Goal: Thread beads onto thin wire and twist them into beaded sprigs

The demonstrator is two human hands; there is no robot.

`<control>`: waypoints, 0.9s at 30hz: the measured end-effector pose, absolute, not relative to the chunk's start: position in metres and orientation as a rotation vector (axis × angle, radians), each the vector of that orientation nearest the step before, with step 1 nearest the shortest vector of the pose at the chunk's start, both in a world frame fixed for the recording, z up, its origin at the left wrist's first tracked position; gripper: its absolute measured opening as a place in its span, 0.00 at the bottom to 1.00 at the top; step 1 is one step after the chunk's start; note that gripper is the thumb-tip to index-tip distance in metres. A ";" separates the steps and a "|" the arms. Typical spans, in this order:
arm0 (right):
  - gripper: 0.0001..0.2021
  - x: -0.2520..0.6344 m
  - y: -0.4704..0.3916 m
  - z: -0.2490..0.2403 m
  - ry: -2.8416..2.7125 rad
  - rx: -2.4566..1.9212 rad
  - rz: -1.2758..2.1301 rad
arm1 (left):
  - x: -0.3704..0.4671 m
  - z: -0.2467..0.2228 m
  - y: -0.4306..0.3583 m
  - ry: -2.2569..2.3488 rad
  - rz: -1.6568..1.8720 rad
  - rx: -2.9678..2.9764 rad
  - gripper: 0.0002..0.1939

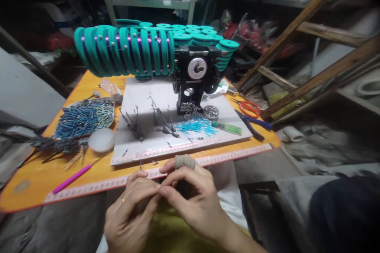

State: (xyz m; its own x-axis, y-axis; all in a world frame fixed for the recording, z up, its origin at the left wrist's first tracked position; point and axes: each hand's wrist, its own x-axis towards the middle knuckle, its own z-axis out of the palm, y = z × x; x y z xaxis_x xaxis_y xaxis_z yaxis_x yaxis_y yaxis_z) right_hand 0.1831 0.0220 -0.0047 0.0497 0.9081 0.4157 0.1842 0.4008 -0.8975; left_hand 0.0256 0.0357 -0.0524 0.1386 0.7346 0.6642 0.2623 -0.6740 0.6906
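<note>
My left hand (130,213) and my right hand (190,197) meet just below the near edge of the orange table (35,182), fingertips pinched together on something too small to make out. A beige tape wraps one right finger (184,161). A ring sits on my left hand. On the white board (166,99) ahead lie dark twisted wire pieces (133,124) and a heap of thin blue wires (194,124). A black winding machine (196,81) stands at the board's far end, carrying a row of teal spools (124,49).
A tray of blue tubes (83,116) and a white lid (101,139) lie left. A pink-handled tool (73,178) rests near the front edge. Orange scissors (249,107), blue-handled pliers (252,123) and a green tube (227,127) lie right. Wooden beams (311,47) lean at right.
</note>
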 end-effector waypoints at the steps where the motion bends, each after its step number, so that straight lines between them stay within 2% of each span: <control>1: 0.03 0.182 0.022 -0.004 -1.436 -1.044 0.751 | 0.026 -0.052 0.036 0.953 1.565 2.003 0.11; 6: 0.00 0.201 0.025 -0.002 -1.437 -1.059 0.732 | 0.028 -0.049 0.039 0.992 1.619 2.005 0.10; 8: 0.03 0.228 0.036 0.002 -1.456 -1.157 0.550 | 0.027 -0.051 0.040 1.007 1.627 2.016 0.11; 12: 0.08 0.298 0.080 0.014 -1.656 -1.507 -0.079 | 0.023 -0.060 0.039 0.986 1.617 2.030 0.13; 14: 0.08 0.324 0.104 0.018 -1.855 -1.687 -0.208 | 0.022 -0.062 0.038 0.986 1.626 2.047 0.13; 20: 0.05 0.341 0.141 0.015 -2.060 -1.766 -0.205 | 0.021 -0.059 0.038 1.034 1.615 2.065 0.10; 27: 0.03 0.337 0.132 0.020 -1.932 -1.735 -0.249 | 0.019 -0.059 0.034 1.031 1.598 1.990 0.11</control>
State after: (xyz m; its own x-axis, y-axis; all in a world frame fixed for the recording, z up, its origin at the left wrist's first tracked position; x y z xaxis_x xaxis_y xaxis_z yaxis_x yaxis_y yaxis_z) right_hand 0.3373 0.1321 0.0198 -0.0384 0.8684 0.4945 0.9653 0.1601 -0.2062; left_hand 0.0190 0.0338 -0.0593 0.0810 0.7416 0.6659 0.3009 -0.6551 0.6930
